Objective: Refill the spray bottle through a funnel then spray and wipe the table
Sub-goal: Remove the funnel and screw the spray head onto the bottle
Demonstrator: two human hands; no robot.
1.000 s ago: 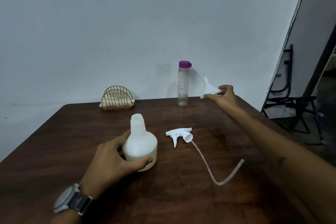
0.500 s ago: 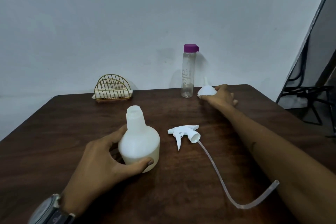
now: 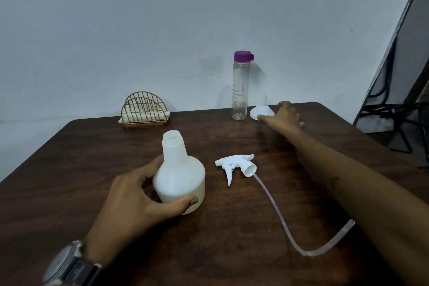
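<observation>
- A dark wooden table (image 3: 232, 227) stood against a plain pale wall; a black metal chair frame (image 3: 394, 114) was partly visible at the right edge.
- The spray bottle (image 3: 180, 176) stood upright near the table's centre, uncapped, neck open. The left hand (image 3: 134, 202) held its lower body, thumb across the front and fingers curled round the far side.
- The trigger head (image 3: 236, 165) lay on its side just right of the bottle, apart from it, its clear dip tube (image 3: 290, 227) trailing toward the near right.
- The white funnel (image 3: 261, 111) sat wide mouth down, spout up, at the far edge, just beside a clear bottle with a purple cap (image 3: 241, 86). The right hand (image 3: 284, 116) rested against the funnel's rim, fingers loosely spread; whether they had closed on it could not be determined.
- A gold wire holder (image 3: 145, 109) containing folded napkins stood at the far left.
- Handling, as judged: the funnel appeared light, rigid and smooth. Pinch it at the rim or cone. The spray bottle looked thin-walled and light, so steady it at the base while the spout is seated.
- Not discernible: the liquid level in either bottle, the fingers behind the spray bottle, and the left wrist, which was blurred at the frame edge.
</observation>
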